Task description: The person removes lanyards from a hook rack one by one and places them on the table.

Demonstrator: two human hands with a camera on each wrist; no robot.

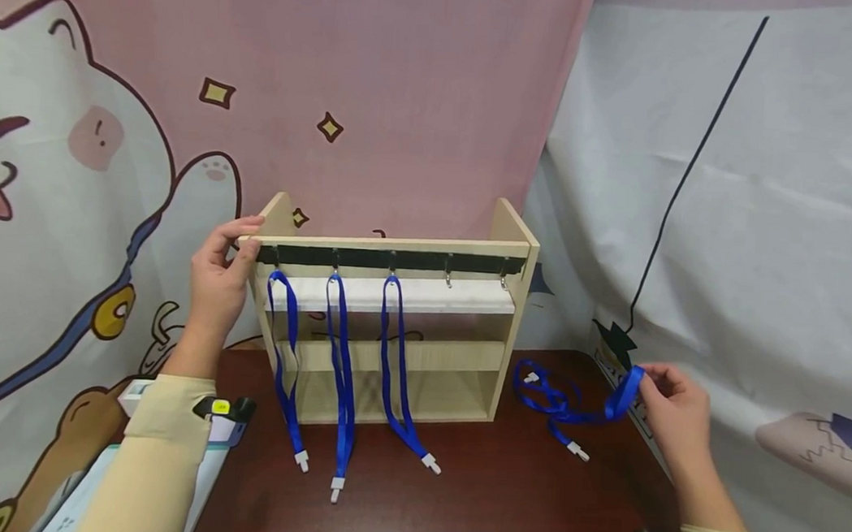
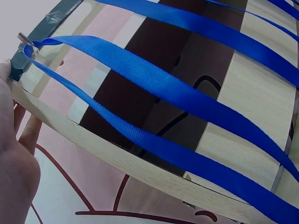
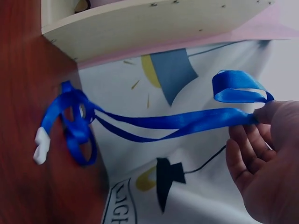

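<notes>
A pale wooden shelf rack stands on the dark red table. My left hand grips its upper left corner, thumb in front and fingers behind. Three blue lanyards with white clips hang from metal hooks on the black strip. In the left wrist view, the nearest hanging lanyard loops over its hook beside my left hand. To the right of the rack, my right hand pinches a blue lanyard near a raised loop. The band runs down to a tangled blue heap with white clips on the table.
Two more metal hooks sit toward the strip's right end. A white box lies beside my left forearm. Printed cloth hangs along the right side, close to my right hand, and pink cloth hangs behind the rack.
</notes>
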